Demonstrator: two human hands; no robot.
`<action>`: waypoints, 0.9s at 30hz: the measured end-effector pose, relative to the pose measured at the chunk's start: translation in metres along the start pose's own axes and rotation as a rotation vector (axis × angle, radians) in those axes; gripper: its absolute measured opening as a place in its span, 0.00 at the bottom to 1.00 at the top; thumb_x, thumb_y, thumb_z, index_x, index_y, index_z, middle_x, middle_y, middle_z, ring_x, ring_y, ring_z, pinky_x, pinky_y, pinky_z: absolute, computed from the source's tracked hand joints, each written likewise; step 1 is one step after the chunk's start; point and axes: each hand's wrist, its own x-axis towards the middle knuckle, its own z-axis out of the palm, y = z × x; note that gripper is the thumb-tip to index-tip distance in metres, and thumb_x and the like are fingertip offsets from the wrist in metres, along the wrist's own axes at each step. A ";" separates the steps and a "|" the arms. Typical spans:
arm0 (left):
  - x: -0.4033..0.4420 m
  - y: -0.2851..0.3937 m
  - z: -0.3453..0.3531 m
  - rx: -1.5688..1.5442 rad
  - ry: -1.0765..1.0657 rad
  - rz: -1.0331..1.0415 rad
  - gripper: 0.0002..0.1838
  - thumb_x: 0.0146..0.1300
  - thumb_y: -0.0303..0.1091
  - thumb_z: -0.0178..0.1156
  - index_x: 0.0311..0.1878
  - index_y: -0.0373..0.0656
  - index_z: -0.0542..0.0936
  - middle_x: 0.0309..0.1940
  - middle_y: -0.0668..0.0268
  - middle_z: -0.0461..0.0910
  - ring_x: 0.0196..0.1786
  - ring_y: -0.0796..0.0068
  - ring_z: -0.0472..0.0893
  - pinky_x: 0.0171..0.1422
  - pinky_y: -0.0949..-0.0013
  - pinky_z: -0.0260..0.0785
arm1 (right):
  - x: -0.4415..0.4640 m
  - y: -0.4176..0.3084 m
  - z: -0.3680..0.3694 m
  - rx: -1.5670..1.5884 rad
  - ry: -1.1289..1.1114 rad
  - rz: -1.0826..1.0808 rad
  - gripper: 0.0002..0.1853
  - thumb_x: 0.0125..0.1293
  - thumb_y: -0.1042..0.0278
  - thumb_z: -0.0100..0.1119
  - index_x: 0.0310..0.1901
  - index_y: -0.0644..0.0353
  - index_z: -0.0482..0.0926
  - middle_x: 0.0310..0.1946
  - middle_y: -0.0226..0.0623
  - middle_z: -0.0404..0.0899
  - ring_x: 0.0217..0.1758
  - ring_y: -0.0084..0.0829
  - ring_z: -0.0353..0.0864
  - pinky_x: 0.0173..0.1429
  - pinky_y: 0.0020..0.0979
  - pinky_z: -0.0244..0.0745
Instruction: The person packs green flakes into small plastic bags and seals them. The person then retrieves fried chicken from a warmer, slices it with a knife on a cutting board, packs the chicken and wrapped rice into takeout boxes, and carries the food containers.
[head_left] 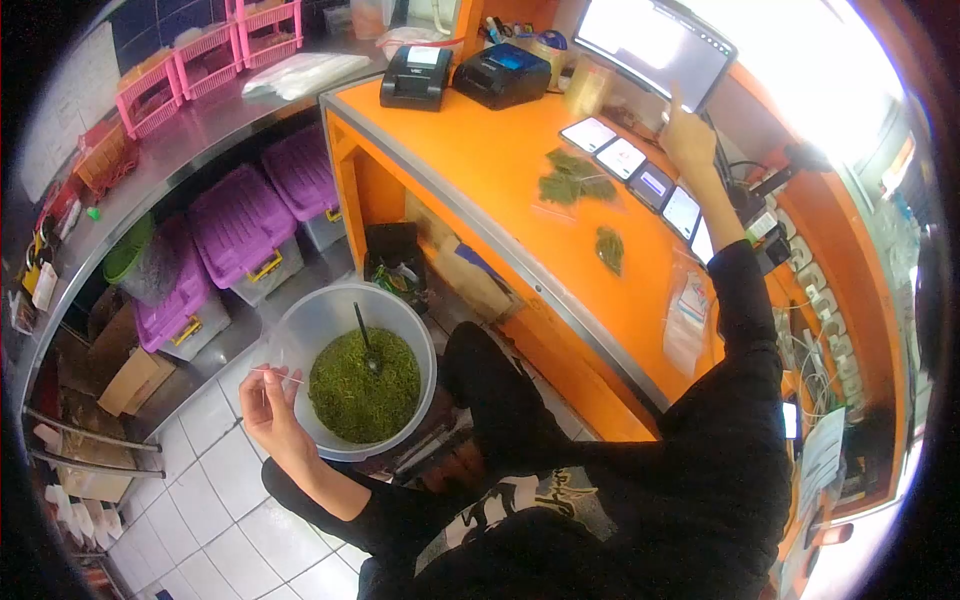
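Note:
My left hand [272,412] is raised beside a large translucent tub [420,370], fingers pinched on a clear zip bag [279,375] with a thin red strip along its edge. Inside the tub lies a mass of chopped green herb [350,400], with a dark-handled spoon [366,345] standing in it. Across the orange counter [480,150], my right hand [690,145] reaches up to the monitor [650,50], index finger extended at the lower part of its screen. Nothing shows in that hand. Filled bags of green herb [575,178] and a smaller filled bag [609,250] lie on the counter.
Several phones [620,158] form a row below the monitor. Two black printers [415,77] stand at the counter's far end. Clear bags [688,315] lie near my right arm. Purple-lidded bins [235,220] sit under the steel shelf [220,120] at left.

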 end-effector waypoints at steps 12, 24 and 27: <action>0.001 -0.008 0.000 0.078 0.024 0.080 0.05 0.64 0.28 0.63 0.40 0.37 0.79 0.37 0.64 0.78 0.39 0.77 0.78 0.50 0.68 0.76 | -0.029 0.009 0.007 -0.085 -0.031 -0.043 0.24 0.60 0.68 0.53 0.59 0.59 0.68 0.28 0.49 0.83 0.29 0.49 0.84 0.33 0.47 0.79; 0.004 -0.012 -0.012 0.167 0.021 0.127 0.04 0.65 0.30 0.62 0.38 0.40 0.78 0.33 0.69 0.78 0.38 0.79 0.77 0.47 0.73 0.71 | -0.066 0.058 0.094 0.659 -0.261 -0.043 0.17 0.70 0.56 0.51 0.43 0.65 0.76 0.37 0.54 0.80 0.43 0.47 0.80 0.48 0.42 0.70; 0.004 -0.010 -0.008 0.137 0.016 0.129 0.05 0.65 0.30 0.62 0.38 0.41 0.77 0.33 0.70 0.77 0.36 0.80 0.76 0.45 0.74 0.70 | -0.068 0.072 0.104 0.819 -0.225 0.024 0.17 0.71 0.58 0.48 0.48 0.64 0.75 0.38 0.47 0.84 0.45 0.45 0.82 0.50 0.41 0.72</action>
